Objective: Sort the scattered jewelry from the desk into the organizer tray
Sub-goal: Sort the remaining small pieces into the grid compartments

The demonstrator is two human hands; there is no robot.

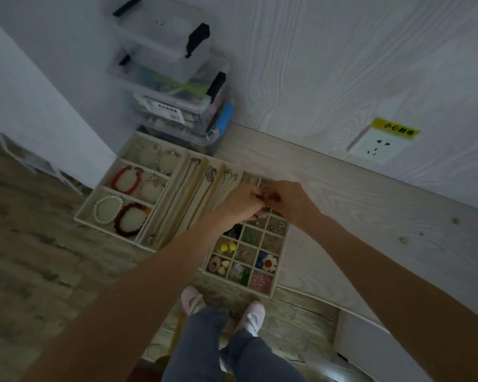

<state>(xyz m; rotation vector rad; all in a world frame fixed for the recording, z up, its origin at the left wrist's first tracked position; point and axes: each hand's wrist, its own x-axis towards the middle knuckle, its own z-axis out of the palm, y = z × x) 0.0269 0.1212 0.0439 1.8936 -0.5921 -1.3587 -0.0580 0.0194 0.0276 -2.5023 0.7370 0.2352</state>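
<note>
Standing over a pale wood-grain bench, a person reaches both arms toward the organizer tray, which lies along the bench's left edge, presumably so each compartment stays within reach. Its left section holds 4 bracelets on cushions, keeping their round shape. Its right grid separates small colourful pieces. Above the grid's far end, the left hand and right hand meet, fingers curled, together pinching a small dark jewelry piece, probably to steady it before placing.

cream organizer tray, small jewelry pinched above
</note>
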